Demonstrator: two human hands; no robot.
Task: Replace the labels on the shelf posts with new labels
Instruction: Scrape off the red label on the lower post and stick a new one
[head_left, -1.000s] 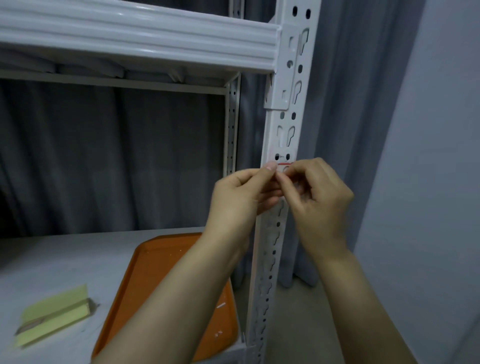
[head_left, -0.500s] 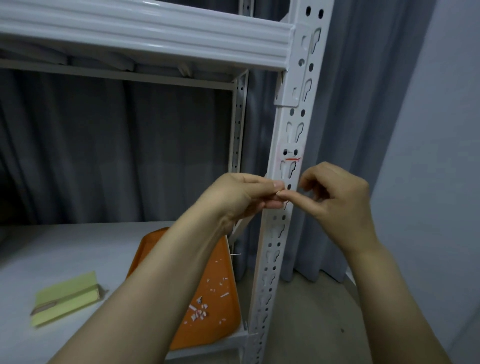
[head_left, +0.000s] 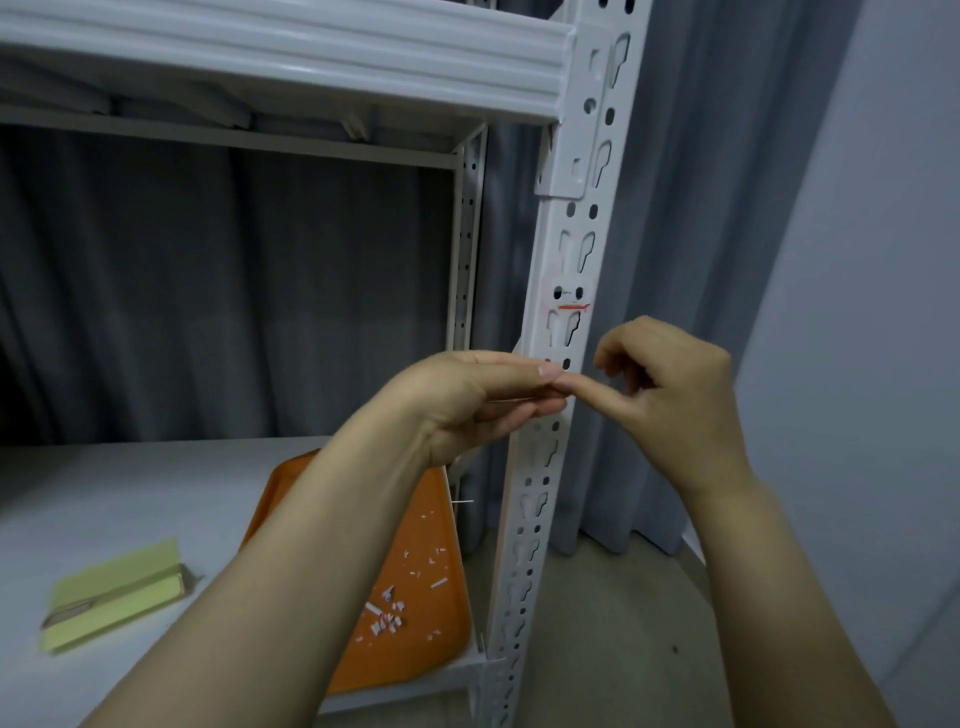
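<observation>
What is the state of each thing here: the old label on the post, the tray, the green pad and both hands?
old label: on the post, torn and partly peeled.
orange tray: on the lower shelf, paper bits in it.
green pad: lying flat on the shelf, untouched.
left hand: pinches a thin label scrap.
right hand: fingers curled, index tip touches the left fingertips; whether it grips anything cannot be told.

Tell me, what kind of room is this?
Probably a storeroom or spare room: a white metal rack with slotted shelf posts, grey curtains hanging behind it, and an orange tray of paper scraps on the shelf.
</observation>
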